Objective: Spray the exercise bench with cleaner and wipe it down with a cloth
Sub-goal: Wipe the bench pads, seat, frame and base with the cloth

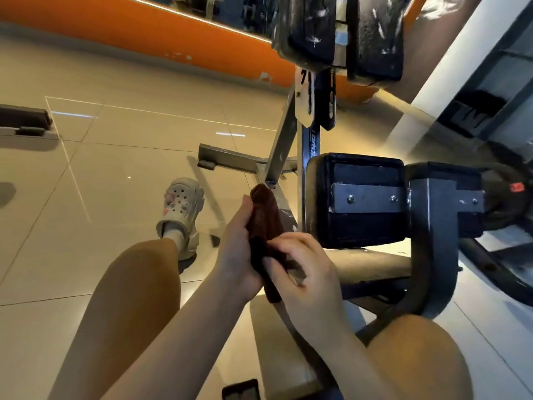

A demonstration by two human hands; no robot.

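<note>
1. A dark brown cloth (266,226), folded long, is being held up in front of the exercise bench (360,197), its upper end lying against a slanted grey frame bar (281,148).
2. The left hand (236,249) is gripping the cloth's left side, fingers curled round it and thumb along its edge.
3. The right hand (305,272) is pinching the cloth's lower part, fingers bent and pressed together.
4. Just right of the hands, a black padded block with a bolted metal bracket (369,199) is facing the viewer.
5. The person's legs are stretching over a pale tiled floor (115,157); a white clog (181,206) is showing on the left foot.
6. An orange wall (115,27) is running behind.
</note>
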